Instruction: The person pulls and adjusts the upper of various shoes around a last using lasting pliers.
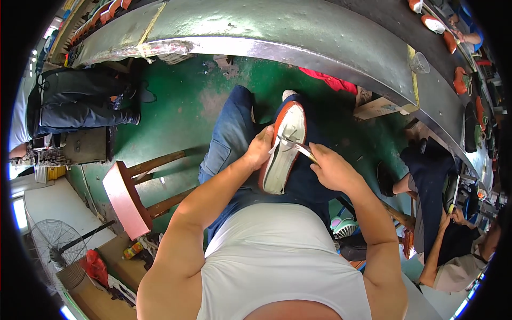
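Over my lap lies an unfinished shoe [280, 168], sole side up, with a pale cream bottom and an orange-red edge. My left hand [261, 146] grips its left side near the middle, thumb along the edge. A pincers-like metal tool [304, 150] is in my closed right hand [332, 165]. Its dark, forked tip reaches over the cream bottom towards my left thumb, beside a small pale loose strip. Whether the tip bites on that strip I cannot tell.
A long metal-topped bench [229, 24] curves across in front, with several orange shoes [460, 80] beyond it. To my left stand a pink-seated wooden stool [127, 200] and a wire fan [56, 245]. Other people sit or stand at both sides. Red cloth [328, 80] hangs under the bench.
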`<action>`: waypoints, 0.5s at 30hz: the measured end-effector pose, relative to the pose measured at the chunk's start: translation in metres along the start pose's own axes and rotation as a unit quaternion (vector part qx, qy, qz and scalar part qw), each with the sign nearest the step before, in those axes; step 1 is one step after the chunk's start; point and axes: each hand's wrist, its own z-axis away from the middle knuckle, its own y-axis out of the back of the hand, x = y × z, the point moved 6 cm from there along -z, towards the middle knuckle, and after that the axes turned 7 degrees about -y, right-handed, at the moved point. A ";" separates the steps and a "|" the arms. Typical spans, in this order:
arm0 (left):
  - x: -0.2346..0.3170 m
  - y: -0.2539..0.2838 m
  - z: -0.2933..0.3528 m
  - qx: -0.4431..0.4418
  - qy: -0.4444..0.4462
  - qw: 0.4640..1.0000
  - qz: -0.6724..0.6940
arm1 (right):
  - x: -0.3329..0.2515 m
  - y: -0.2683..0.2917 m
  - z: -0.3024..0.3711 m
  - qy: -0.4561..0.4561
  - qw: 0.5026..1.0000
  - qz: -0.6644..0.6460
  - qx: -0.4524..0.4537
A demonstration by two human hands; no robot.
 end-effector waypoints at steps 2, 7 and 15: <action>0.002 -0.002 0.008 0.006 -0.029 0.999 -0.040 | -0.009 0.006 -0.015 -0.052 0.994 0.047 -0.079; 0.011 0.005 0.026 0.010 -0.050 0.995 -0.082 | -0.016 0.002 -0.040 -0.092 0.973 0.048 -0.207; 0.023 -0.005 0.018 -0.005 -0.003 0.996 0.092 | 0.012 -0.063 -0.017 -0.202 0.961 -0.179 -0.066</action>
